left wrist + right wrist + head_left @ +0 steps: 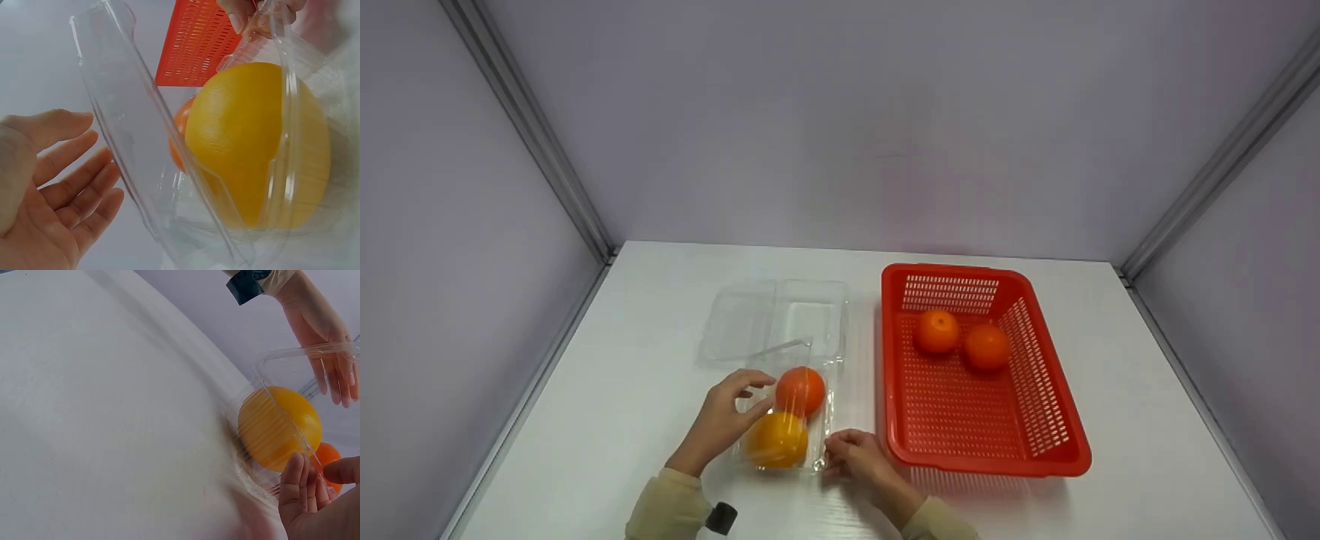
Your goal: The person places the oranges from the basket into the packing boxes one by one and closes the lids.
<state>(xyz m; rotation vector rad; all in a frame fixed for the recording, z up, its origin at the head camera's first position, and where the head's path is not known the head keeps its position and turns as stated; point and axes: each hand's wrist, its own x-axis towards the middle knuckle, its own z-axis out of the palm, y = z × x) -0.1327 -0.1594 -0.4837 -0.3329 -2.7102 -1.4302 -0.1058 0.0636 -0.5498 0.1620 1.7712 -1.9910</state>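
Observation:
A clear plastic clamshell box (829, 409) lies at the front of the table with its lid (132, 107) raised at a slant. Inside sit a yellow round fruit (253, 140) and, behind it, an orange (801, 391). My left hand (729, 414) is at the lid's left side, fingers loosely bent, their tips at or very near the plastic; contact is unclear. At the box's right edge, my right hand (861, 459) pinches the rim between thumb and fingers, as the right wrist view shows.
Right of the box stands a red plastic basket (892, 390) holding two oranges (937, 331). Another clear clamshell box (810, 319), opened flat, lies behind the first. Pale walls (840, 150) enclose the white table (585, 405) at the back and sides.

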